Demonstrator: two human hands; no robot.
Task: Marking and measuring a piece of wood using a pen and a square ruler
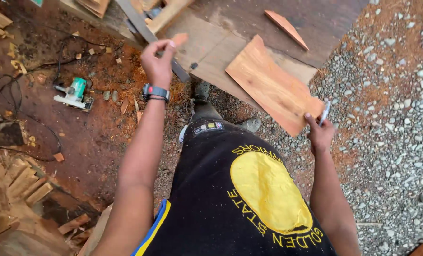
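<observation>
I stand looking down over my dark shirt. My left hand (158,60), with a watch at the wrist, is raised and pinches a small piece of wood (179,38) between thumb and fingers. My right hand (319,132) grips the near corner of a flat, light brown wooden board (270,85) and also holds a white marker (324,113) against it. The board hangs tilted above larger plywood sheets (211,42) lying on the ground.
A green and white power tool (74,94) with a black cable lies on the red dirt at left. Wood offcuts (26,189) pile up at lower left. Grey gravel (391,118) covers the right side. A thin triangular offcut (286,27) rests on the dark sheet.
</observation>
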